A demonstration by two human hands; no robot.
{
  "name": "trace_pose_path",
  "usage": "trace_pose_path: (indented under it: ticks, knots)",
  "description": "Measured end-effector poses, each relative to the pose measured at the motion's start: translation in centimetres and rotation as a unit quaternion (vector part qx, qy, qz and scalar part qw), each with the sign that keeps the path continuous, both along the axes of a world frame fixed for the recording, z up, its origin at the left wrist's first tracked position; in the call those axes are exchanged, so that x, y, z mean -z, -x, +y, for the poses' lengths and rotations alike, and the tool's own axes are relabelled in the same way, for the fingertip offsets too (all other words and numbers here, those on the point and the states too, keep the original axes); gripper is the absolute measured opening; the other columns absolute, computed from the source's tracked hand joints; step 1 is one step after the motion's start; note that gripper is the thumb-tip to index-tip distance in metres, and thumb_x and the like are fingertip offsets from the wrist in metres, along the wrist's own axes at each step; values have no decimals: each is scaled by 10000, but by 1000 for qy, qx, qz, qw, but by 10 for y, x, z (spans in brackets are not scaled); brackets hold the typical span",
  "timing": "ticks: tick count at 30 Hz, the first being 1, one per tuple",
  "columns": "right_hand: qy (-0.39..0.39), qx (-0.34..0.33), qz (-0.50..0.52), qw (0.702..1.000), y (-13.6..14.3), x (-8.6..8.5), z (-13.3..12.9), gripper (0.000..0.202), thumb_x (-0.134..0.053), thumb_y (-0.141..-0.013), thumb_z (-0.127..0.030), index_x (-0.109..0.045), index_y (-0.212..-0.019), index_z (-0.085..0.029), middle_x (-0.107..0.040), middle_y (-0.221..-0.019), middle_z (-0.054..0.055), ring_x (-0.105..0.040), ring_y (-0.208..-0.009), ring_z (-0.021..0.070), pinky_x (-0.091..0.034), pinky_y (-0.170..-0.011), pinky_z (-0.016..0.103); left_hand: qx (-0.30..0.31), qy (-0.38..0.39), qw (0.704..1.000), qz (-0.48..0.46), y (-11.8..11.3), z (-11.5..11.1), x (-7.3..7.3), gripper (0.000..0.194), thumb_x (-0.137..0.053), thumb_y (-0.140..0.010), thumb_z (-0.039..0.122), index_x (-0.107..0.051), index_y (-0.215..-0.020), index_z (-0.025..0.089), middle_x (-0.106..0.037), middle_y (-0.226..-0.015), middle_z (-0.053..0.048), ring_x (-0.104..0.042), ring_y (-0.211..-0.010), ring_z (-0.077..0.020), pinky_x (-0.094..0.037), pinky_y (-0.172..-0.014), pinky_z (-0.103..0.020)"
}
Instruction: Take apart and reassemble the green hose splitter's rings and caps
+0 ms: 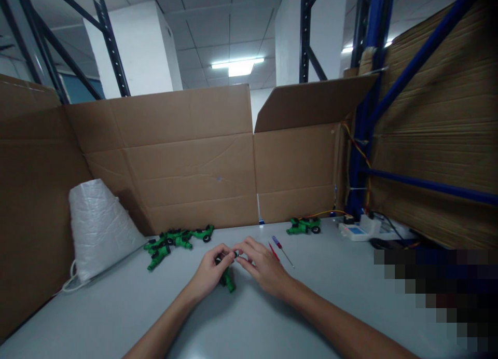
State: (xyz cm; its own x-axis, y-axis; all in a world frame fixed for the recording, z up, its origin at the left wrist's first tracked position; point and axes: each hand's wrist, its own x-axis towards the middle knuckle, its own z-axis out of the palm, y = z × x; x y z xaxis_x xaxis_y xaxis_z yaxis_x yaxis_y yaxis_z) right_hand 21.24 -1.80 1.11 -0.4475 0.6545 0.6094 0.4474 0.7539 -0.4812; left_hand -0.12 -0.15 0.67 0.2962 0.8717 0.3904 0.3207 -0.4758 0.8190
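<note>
My left hand [208, 273] is closed around a green toy vehicle [229, 282], whose green end sticks out below the fingers. My right hand [262, 265] meets it from the other side, thumb and fingertips pinched at a small dark part on the toy's upper end. Fingers cover most of that part, so its kind is not clear. Just beyond my right hand lie a screwdriver [277, 242] with a purple handle and a thin red tool [274, 251], partly behind the knuckles.
Several green toy vehicles [159, 252] lie clustered at the left; another green toy vehicle [304, 225] stands at the back right. A white padded bag [103, 234] leans left. Cardboard walls [187, 167] enclose the table. A power strip [356, 231] with cables sits by the blue rack post [358, 167].
</note>
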Motion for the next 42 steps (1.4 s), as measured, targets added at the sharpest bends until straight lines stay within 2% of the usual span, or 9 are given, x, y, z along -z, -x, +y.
trace_pose_path:
  ticks: [3,13,24,29,34,39,42]
  knots:
    - [2,3,1,1000,0,1,1,197,-560,-1065,-250,-657,-1237,-258,-632,-1134,64,-622,-1058,231,-482,-946,346,7,14,1000,-16,-1,-2,-2,414,-645,-957,570,-710,-815,187,-646,-757,-45,-559,-725,-190,-406,-677,-264]
    - [-4,-5,-4,1000,1,6,7,204,-565,-1068,-256,-664,-1247,-259,-651,-1142,59,-625,-1071,234,-484,-956,347,24,30,999,-35,-1,-1,-3,396,-679,-932,571,-761,-847,193,-694,-828,-77,-598,-795,-224,-442,-755,-294]
    - [2,-5,-12,1000,2,4,5,139,-564,-1065,-237,-648,-1177,-235,-661,-1109,56,-625,-1064,231,-489,-943,342,32,45,997,-56,-1,-1,-4,401,-699,-916,581,-726,-851,186,-656,-819,-57,-581,-780,-201,-421,-723,-277]
    - [-4,-9,-8,1000,2,9,9,106,-583,-1053,-215,-630,-1146,-233,-663,-1087,43,-631,-1050,223,-485,-929,335,40,55,996,-60,1,0,-3,407,-699,-918,573,-704,-863,170,-637,-802,-39,-568,-768,-183,-416,-707,-265]
    - [4,-20,-6,1000,2,13,12,91,-597,-1048,-222,-621,-1136,-232,-674,-1073,36,-640,-1032,217,-478,-913,328,44,109,989,-89,1,0,-3,414,-736,-881,570,-682,-853,161,-607,-733,-11,-543,-666,-142,-393,-607,-232]
    - [21,-37,9,999,3,11,10,108,-559,-1060,-208,-614,-1146,-243,-690,-1086,35,-650,-1040,210,-478,-919,320,62,195,965,-164,-1,-2,-1,387,-733,-876,558,-632,-890,184,-644,-684,-10,-557,-555,-133,-411,-525,-223]
    - [19,-29,0,999,3,10,9,99,-529,-1073,-218,-626,-1077,-238,-692,-1044,36,-656,-998,212,-478,-885,319,66,206,959,-182,-2,-3,-3,382,-733,-875,553,-623,-875,187,-649,-684,-14,-561,-542,-130,-423,-516,-222]
